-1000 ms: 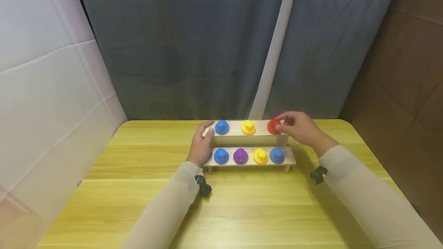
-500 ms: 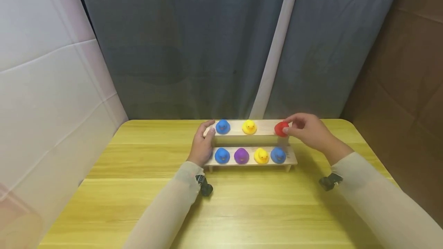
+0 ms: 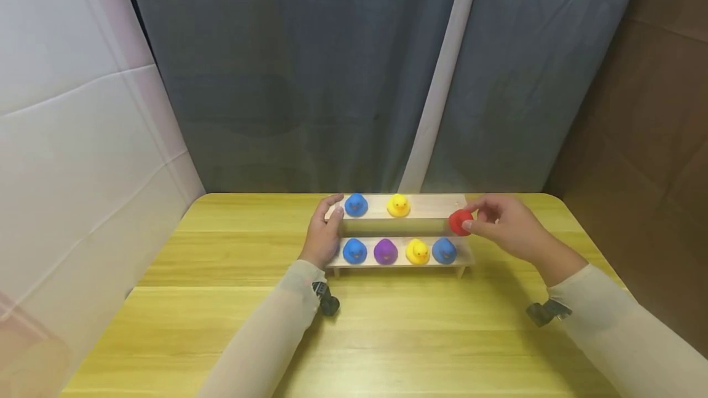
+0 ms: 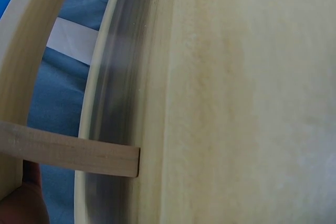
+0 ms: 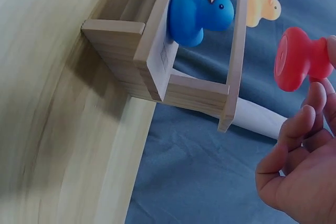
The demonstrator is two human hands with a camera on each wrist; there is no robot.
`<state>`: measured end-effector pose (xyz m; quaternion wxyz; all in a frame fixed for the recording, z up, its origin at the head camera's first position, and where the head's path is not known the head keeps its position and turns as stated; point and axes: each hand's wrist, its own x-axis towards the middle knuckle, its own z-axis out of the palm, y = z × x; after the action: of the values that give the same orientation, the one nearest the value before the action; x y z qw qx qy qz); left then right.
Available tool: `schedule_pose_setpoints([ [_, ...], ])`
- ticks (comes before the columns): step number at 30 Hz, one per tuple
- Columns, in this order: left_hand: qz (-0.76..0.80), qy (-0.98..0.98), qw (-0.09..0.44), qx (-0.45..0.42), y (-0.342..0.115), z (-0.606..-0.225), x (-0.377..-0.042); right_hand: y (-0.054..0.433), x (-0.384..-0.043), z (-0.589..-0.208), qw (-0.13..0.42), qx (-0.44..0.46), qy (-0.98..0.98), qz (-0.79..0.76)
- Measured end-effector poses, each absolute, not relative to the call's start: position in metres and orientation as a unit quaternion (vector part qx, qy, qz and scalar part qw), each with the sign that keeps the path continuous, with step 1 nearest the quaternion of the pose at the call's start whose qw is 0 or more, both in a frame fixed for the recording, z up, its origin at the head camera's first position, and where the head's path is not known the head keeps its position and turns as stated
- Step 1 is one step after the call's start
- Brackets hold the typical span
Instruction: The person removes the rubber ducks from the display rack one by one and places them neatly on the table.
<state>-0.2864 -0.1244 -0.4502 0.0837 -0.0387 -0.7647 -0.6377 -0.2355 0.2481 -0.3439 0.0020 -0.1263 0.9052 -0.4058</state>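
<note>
A two-tier wooden display rack (image 3: 434, 206) stands toward the back of the table. My left hand (image 3: 322, 235) holds its left end, thumb in front and fingers behind. My right hand (image 3: 511, 229) pinches a red rubber duck (image 3: 458, 223) between thumb and fingertips. In the right wrist view the red duck (image 5: 298, 60) hangs in the air, apart from the rack. On the upper tier sit a blue duck (image 3: 356, 204) and a yellow duck (image 3: 398, 205). The lower tier carries a blue duck (image 3: 354, 251), a purple duck (image 3: 385, 251), a yellow duck (image 3: 417, 251) and another blue duck (image 3: 444, 250).
The wooden table (image 3: 354, 336) reaches back to a grey-blue curtain (image 3: 298, 78) with a pale strip (image 3: 439, 91) slanting down it. A white cloth wall (image 3: 83, 109) stands on the left, a brown one (image 3: 636, 140) on the right.
The red duck has come off the right part of the upper tier and moved right and toward me in my right hand. My left hand has stayed on the rack.
</note>
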Motion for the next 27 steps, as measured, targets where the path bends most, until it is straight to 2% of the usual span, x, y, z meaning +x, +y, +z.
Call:
schedule_pose_setpoints([
  [5, -0.635, -0.767, 0.086, -0.040, -0.126, -0.451, -0.286, 0.246, -0.228, -0.349, -0.004, -0.155, 0.895, -0.419],
  [27, -0.638, -0.764, 0.089, -0.044, -0.125, -0.455, -0.288, 0.247, -0.203, -0.368, 0.014, -0.176, 0.886, -0.428],
])
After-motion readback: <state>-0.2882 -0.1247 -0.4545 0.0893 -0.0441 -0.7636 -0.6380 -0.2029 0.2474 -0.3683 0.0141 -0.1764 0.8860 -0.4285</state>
